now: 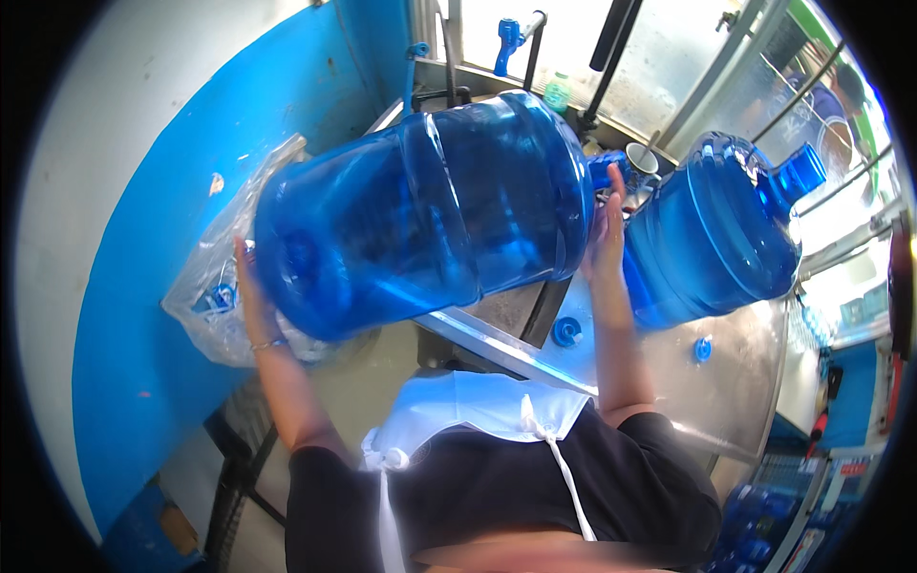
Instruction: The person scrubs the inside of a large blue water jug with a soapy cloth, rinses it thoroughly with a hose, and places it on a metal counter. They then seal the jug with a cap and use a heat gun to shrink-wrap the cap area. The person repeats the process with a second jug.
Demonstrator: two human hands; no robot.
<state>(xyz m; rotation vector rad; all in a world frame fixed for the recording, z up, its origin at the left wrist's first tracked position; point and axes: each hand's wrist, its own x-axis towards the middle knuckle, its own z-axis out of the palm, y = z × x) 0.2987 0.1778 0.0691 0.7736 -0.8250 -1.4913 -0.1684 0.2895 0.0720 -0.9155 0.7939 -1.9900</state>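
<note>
A large blue plastic water jug (423, 215) is held sideways between my hands, its neck (607, 169) pointing right. My left hand (252, 290) presses against its base end. At the neck end, my right hand (605, 233) supports the shoulder, fingers pointing up beside the neck. The fingers' far sides are partly hidden by the jug. Just right of my right forearm, a second blue water jug (716, 229) stands on the metal counter (723, 387), its neck uncapped. Two blue caps lie on the counter: one cap (567, 331) beside my right forearm, another cap (703, 349) farther right.
A clear plastic bag (208, 315) holding blue caps hangs at the left wall. Behind the held jug are a blue-handled tap (509, 46), a green bottle (557, 92) and a white mug (642, 159). A person (824, 107) is beyond the window. More jugs (759, 516) sit lower right.
</note>
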